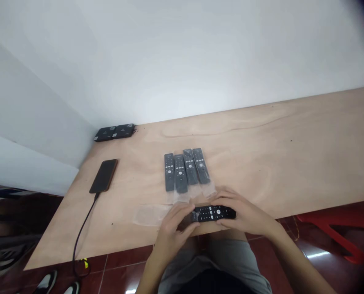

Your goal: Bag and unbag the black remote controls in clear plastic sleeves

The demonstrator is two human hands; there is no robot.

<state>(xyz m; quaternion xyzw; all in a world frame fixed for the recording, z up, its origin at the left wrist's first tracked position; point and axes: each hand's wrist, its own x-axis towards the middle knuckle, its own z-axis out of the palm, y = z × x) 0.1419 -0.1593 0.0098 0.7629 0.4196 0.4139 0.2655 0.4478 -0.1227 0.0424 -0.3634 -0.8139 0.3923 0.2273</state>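
Two bare hands work over a dark remote control [213, 213] at the lower center of the frame, held crosswise at the near edge of a wooden bench [261, 163]. The left hand [170, 225] grasps one end, where clear film [195, 215] bunches over the casing; the right hand [241, 209] grips the opposite end, its thumb and fingers around the darker, apparently uncovered part. The piece appears midway between wrapped and bare, though whether the film is going on or coming off cannot be told. Near the center, four more remotes [180, 173] lie side by side, buttons up, clear plastic trailing from the lower ends of at least three; the leftmost one's wrapping is harder to make out. By that count, four are set down and one is in hand. A flat clear sleeve [149, 214], seemingly empty, rests left of the hands. At upper left, two black boxes [123, 131] sit beside the wall [175, 61], with a phone [103, 175] on a cable [85, 222] below them.
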